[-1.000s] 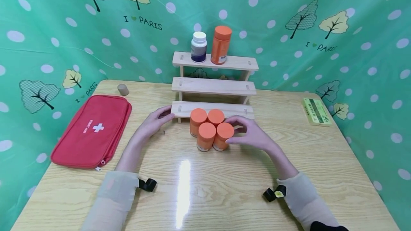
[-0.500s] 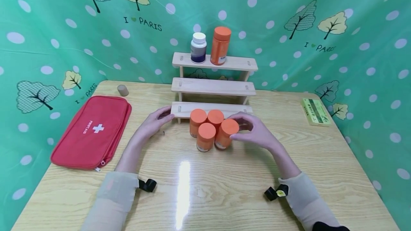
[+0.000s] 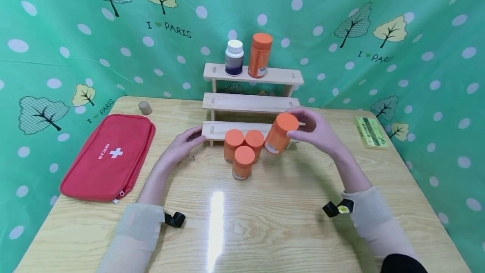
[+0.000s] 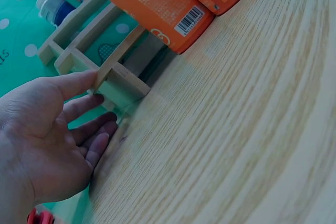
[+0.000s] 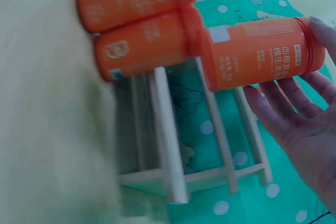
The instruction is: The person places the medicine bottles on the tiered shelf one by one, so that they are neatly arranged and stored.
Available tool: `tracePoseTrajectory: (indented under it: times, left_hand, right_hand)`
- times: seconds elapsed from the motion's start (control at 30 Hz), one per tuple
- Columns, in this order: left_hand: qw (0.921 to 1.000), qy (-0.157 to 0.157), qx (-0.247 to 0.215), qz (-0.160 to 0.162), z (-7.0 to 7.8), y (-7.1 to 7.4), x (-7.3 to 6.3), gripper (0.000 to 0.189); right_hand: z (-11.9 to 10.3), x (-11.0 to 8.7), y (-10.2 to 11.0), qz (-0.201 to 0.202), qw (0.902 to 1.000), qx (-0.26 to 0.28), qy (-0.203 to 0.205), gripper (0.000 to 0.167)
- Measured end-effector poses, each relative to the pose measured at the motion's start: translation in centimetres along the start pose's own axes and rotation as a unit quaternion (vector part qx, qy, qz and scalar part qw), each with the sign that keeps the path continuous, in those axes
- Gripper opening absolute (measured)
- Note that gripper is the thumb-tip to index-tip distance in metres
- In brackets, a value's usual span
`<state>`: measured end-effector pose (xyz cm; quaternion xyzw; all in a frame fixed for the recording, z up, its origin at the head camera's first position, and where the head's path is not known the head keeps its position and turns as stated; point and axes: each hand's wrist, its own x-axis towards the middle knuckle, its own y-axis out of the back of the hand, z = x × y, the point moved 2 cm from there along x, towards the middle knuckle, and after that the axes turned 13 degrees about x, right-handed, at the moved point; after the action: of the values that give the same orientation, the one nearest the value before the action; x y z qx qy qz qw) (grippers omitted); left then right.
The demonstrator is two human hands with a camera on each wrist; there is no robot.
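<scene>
My right hand [image 3: 318, 134] holds an orange vitamin bottle [image 3: 279, 136] by its cap end, thumb in front and fingers behind. The bottle is tilted and raised off the table, in front of the lowest step's right part. In the right wrist view, the label of the held bottle [image 5: 257, 53] shows printed text. Several matching orange bottles [image 3: 242, 165] stand close together before the three-step wooden shelf [image 3: 250, 102]. My left hand [image 3: 182, 144] grips the left end of the lowest step, and in the left wrist view the thumb [image 4: 81, 82] lies on the board's end.
On the top step stand a white-capped bottle [image 3: 234, 60] and another orange bottle [image 3: 259, 56]. A red first-aid pouch [image 3: 110, 157] lies on the left, with a small grey cylinder [image 3: 145, 108] behind it. A green box [image 3: 372, 132] lies at the right. Patterned cloth [image 3: 341, 75] hangs behind.
My right hand has tipped one orange bottle out of the cluster, lifted it, and moved it right and back towards the shelf. My left hand has stayed at the shelf's end.
</scene>
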<state>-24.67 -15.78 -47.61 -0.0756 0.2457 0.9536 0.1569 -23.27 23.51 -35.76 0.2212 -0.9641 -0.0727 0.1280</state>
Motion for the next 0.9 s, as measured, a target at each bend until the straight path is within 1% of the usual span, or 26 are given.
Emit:
tracePoseTrajectory:
  times: [0.1,0.17,0.27,0.33,0.43,0.53,0.7,0.8,0.9]
  left_hand:
    - [1.0,0.001,-0.001,0.001,0.0,0.0,0.0,0.071]
    - [1.0,0.002,-0.002,0.001,0.0,0.0,0.0,0.071]
    - [1.0,0.002,-0.005,0.0,-0.1,0.0,0.0,0.071]
    - [1.0,0.002,-0.007,-0.002,-0.1,0.0,0.0,0.071]
    - [1.0,0.0,-0.004,-0.003,0.0,0.1,0.1,0.071]
    - [1.0,-0.002,-0.001,-0.003,0.0,0.1,0.1,0.071]
    - [1.0,-0.001,0.006,-0.002,0.0,0.1,0.2,0.071]
    - [1.0,-0.001,0.007,-0.002,0.0,0.1,0.3,0.071]
    - [1.0,-0.001,0.008,-0.004,0.0,0.1,0.3,0.071]
  right_hand:
    - [-1.2,1.1,0.9,0.007,0.9995,0.009,0.029,0.042]
    - [-2.0,1.9,1.5,0.016,0.9989,0.005,0.043,0.04]
    - [-3.2,2.9,2.4,0.032,0.9987,0.0,0.039,0.037]
    - [-3.9,3.6,3.0,0.042,0.9986,-0.011,0.03,0.035]
    - [-4.9,4.7,3.8,0.054,0.9983,-0.014,0.019,0.034]
    - [-5.7,6.1,4.6,0.06,0.998,0.016,0.014,0.034]
    - [-6.7,8.6,5.6,0.067,0.9929,0.098,0.011,0.033]
    - [-7.1,10.1,6.2,0.077,0.9901,0.117,0.008,0.034]
    - [-7.3,11.4,6.7,0.089,0.9884,0.122,-0.005,0.036]
